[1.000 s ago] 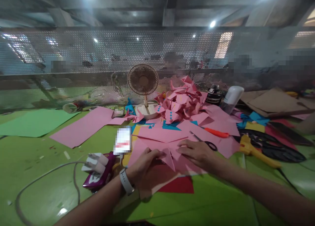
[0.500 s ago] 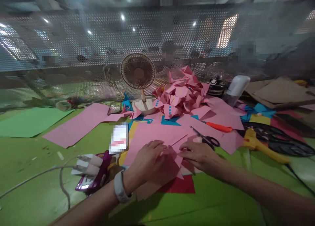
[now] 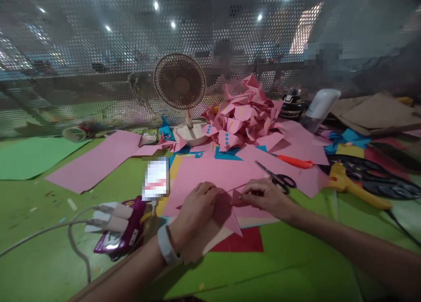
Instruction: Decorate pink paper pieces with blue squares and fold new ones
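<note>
A folded piece of pink paper (image 3: 232,218) lies between my hands, one sharp corner pointing toward me. My left hand (image 3: 199,211), with a pale wristband, has its fingers curled over the paper's left part. My right hand (image 3: 268,199) pinches a raised flap on the right side between thumb and fingertips. Beneath are a flat pink sheet (image 3: 197,170), a beige sheet (image 3: 205,245) and a red sheet (image 3: 243,243). Black-handled scissors (image 3: 281,179) lie just beyond my right hand. The left fingertips are partly hidden.
Folded pink paper shapes (image 3: 243,118) are heaped at the back beside a small fan (image 3: 180,83). A phone (image 3: 156,179) and a purple power strip (image 3: 121,229) with plugs lie left. An orange-handled tool (image 3: 294,161) and a yellow glue gun (image 3: 357,190) are right.
My right hand has gone from loosely spread fingers at the paper to pinching its flap, which now stands up. The left hand stays on the paper. The view has tilted slightly down.
</note>
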